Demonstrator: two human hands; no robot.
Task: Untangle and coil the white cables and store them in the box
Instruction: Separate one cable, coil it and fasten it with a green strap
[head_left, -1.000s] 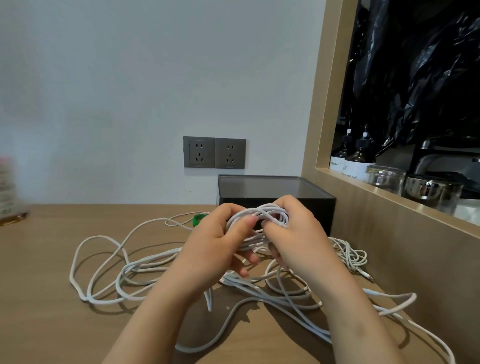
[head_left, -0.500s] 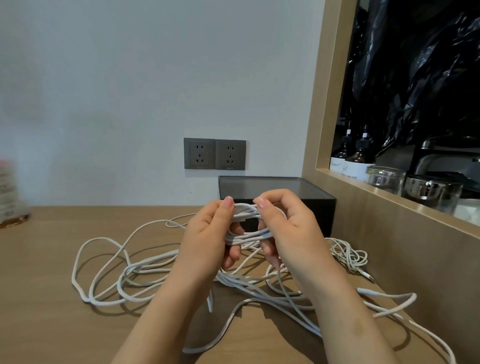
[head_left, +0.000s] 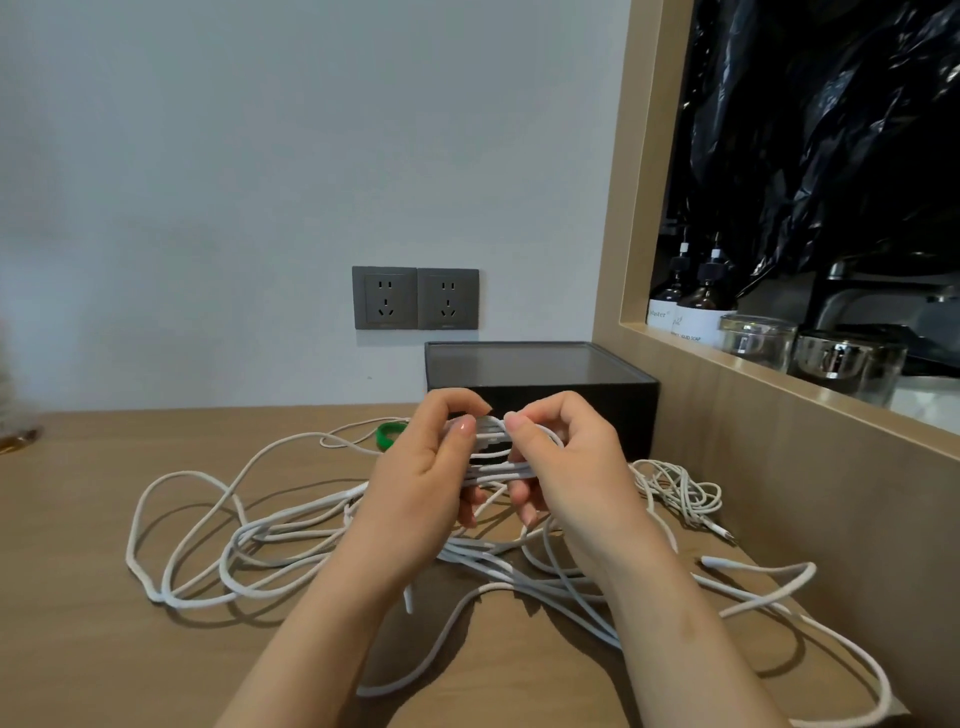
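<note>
Several white cables lie tangled across the wooden table. Above the tangle, my left hand and my right hand face each other and both grip a small coiled bundle of white cable; thumbs and forefingers pinch its top strands. More strands hang from the bundle down to the table. Behind my hands, against the wall, stands the black box; I cannot tell whether its top is open. A thinner bunched white cable lies to the right of the box.
A green ring-like object lies on the table left of the box. Two grey wall sockets sit above it. On the right, a wooden ledge carries dark bottles and glass jars.
Both hands have risen slightly with the bundle. My left thumb and fingers moved from wrapping over the coil to pinching its top edge beside my right fingertips.
</note>
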